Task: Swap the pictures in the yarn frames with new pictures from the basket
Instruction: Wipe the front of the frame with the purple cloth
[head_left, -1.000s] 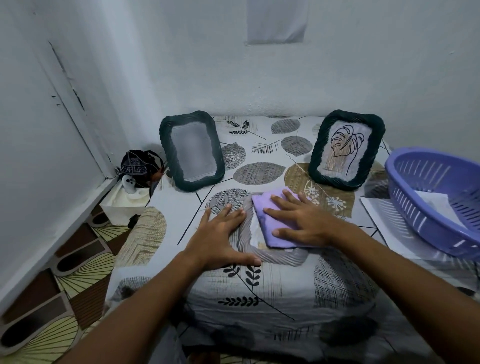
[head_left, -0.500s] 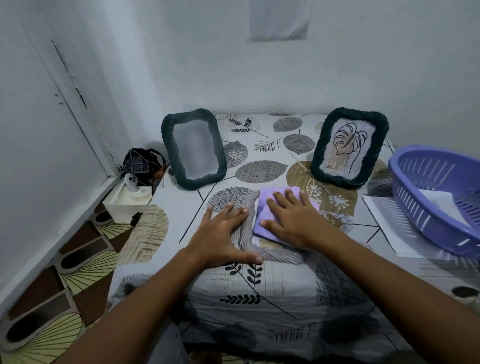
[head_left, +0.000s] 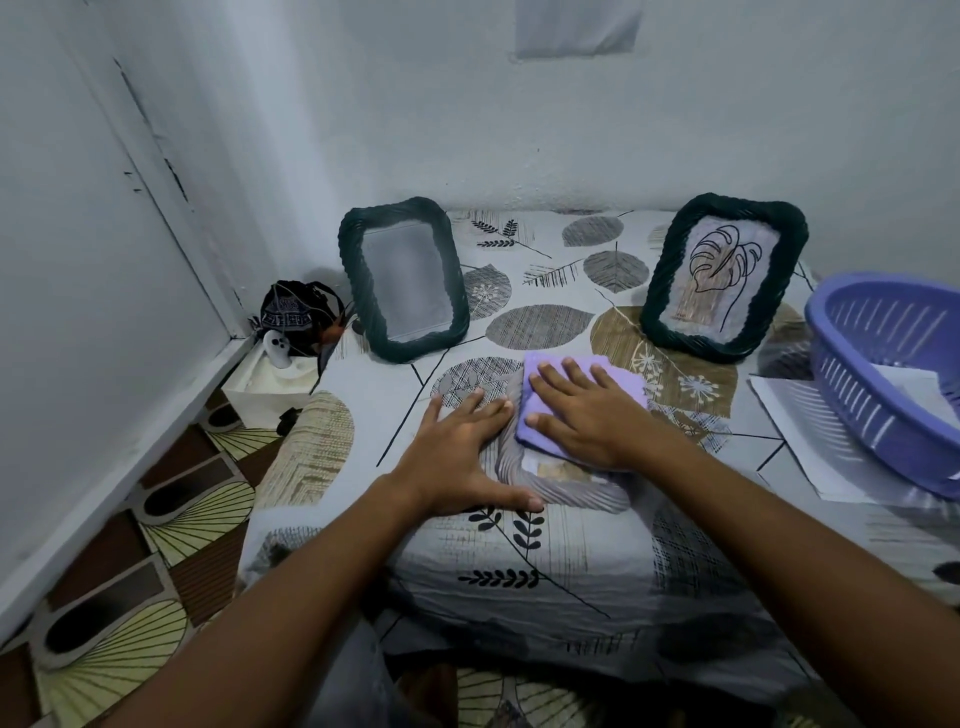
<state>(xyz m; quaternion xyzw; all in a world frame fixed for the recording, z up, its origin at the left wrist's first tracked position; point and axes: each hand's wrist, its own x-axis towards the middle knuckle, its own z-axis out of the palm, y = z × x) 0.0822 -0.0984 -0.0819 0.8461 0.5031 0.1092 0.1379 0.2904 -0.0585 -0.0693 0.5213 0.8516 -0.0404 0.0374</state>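
Observation:
A grey yarn frame (head_left: 563, 488) lies flat on the leaf-patterned bed cover. My right hand (head_left: 587, 410) presses a folded purple cloth (head_left: 621, 376) flat on the frame with straight fingers. My left hand (head_left: 457, 457) rests flat against the frame's left edge. Two dark green yarn frames stand at the back: the left frame (head_left: 402, 278) shows a blank grey panel, the right frame (head_left: 722, 275) shows a leaf line drawing. A purple basket (head_left: 852, 395) with papers inside sits at the right.
A white sheet of paper (head_left: 795, 441) lies under the basket. Off the bed's left side stand a white box (head_left: 265, 395) with a white controller and a dark bag (head_left: 296, 317). White walls close in behind and to the left.
My right hand has slid the purple cloth to the left and slightly away across the grey frame. My left hand has stayed in place.

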